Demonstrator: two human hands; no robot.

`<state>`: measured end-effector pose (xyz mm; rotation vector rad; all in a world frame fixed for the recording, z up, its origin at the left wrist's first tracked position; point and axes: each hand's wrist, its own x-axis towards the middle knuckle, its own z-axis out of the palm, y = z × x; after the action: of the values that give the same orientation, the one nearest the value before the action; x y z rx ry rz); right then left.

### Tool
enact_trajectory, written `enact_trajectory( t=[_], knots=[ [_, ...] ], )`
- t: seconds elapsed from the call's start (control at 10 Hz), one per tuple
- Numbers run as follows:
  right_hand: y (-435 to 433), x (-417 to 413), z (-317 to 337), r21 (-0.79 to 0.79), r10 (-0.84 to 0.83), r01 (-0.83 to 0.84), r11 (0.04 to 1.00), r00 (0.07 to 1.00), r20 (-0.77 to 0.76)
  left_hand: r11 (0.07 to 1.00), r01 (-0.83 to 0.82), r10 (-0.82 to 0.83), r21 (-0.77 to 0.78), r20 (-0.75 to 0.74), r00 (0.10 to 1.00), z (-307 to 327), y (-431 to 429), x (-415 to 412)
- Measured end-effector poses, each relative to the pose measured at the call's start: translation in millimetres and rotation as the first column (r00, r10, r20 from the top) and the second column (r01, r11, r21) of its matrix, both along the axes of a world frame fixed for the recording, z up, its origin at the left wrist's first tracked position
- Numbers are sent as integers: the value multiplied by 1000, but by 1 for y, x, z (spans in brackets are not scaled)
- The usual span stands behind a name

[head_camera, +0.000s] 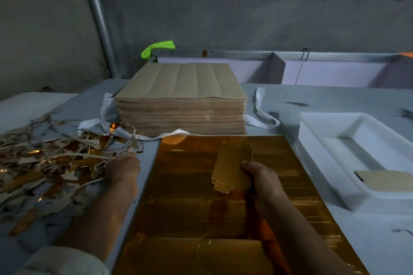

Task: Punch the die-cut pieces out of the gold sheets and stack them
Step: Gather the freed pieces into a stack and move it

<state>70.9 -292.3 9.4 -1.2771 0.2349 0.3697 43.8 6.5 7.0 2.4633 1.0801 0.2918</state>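
Observation:
A gold die-cut sheet [190, 203] lies flat on the table in front of me. My right hand [262, 179] grips a small bundle of punched gold pieces [231, 167], held tilted above the sheet's upper middle. My left hand [121, 171] rests at the edge of a heap of gold and brown offcut strips [49, 163] left of the sheet; its fingertips are hidden among the scraps. A tall stack of brown-backed sheets [182, 100] stands behind the gold sheet. In a white tray [330, 154] at the right lies a stack of punched pieces [388, 179], brown side up.
White strapping bands [259, 111] trail around the tall stack. A metal pole [98, 18] rises at the back left beside a green rag [157, 48]. A partitioned white shelf [324, 69] runs along the table's far edge, against a grey wall.

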Motion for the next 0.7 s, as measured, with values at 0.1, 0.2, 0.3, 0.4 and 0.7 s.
enact_trajectory(
  t=[0.1,0.2,0.3,0.4,0.7],
  knots=[
    [-2,1,-1,10,-8,9,1000,1000,-3,983,75,-56,170,-111,992,-2,-3,0],
    [-4,1,0,26,-12,12,1000,1000,-3,638,-14,486,-770,388,783,6,-7,1],
    [-7,-1,3,57,-22,22,998,1000,-1,709,-8,488,-705,483,727,12,-8,-4],
    [-11,-3,6,66,-19,17,998,1000,24,824,60,312,-563,540,782,17,-21,-2],
    [-21,-13,24,-185,74,-7,983,931,358,389,562,-316,-730,467,826,45,-154,-3]
  ],
)
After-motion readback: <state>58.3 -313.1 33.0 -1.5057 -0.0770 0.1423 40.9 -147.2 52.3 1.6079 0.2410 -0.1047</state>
